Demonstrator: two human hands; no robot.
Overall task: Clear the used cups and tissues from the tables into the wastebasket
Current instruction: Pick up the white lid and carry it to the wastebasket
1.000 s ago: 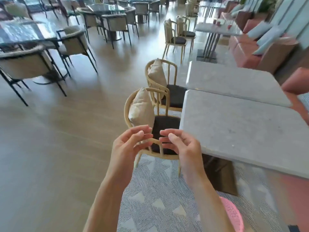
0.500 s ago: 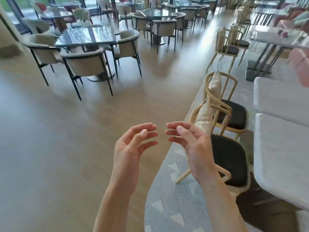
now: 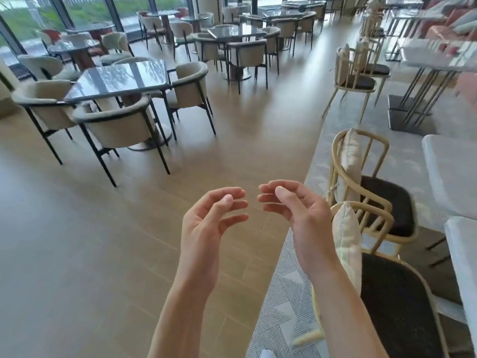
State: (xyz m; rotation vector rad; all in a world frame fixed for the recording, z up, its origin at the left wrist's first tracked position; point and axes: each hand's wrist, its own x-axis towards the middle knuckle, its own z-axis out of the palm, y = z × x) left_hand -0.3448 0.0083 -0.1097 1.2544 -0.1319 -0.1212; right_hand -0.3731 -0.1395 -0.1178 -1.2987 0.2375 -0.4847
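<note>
Both forearms reach forward from the bottom edge, palms turned inward toward each other. The left hand (image 3: 206, 223) has its fingers (image 3: 232, 206) loosely curled with small gaps between them, the thumb lying across them, and it holds nothing. The right hand (image 3: 299, 213) mirrors it, fingers (image 3: 268, 200) loosely curled and bare, its tips just apart from those of the left. Below them lies wooden floor (image 3: 77, 241), meeting a patterned grey rug (image 3: 278, 301) on the right. Just beside the right forearm stand two pale wooden chairs (image 3: 374, 218) with dark seats and cream cushions (image 3: 347, 244), tucked against white tabletops (image 3: 451, 171) at the right edge. No cups, tissues or wastebasket can be made out; small red items on a farther, blurred tabletop (image 3: 433, 58) are unclear. Farther off, dark glossy tables (image 3: 121, 78) ringed by beige armchairs (image 3: 121, 125) stand before tall windows (image 3: 85, 11)
</note>
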